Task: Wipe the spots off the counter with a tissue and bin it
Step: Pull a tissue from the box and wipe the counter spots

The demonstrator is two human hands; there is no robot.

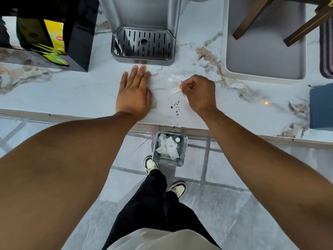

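Observation:
A cluster of small black spots (175, 106) lies on the white marble counter (75, 94) near its front edge, between my two hands. My right hand (199, 93) is closed around a crumpled white tissue (174, 85), which sticks out to its left just behind the spots. My left hand (134, 92) rests flat on the counter, fingers spread, to the left of the spots. On the floor below the counter edge stands a square metal bin (183, 152) with several used tissues inside.
A grey dispenser with a slotted drip tray (143, 45) stands behind my hands. A black box of tea bags (54, 38) sits at the back left. A grey tray (264, 51) lies at the back right, a blue object (321, 107) at the right edge.

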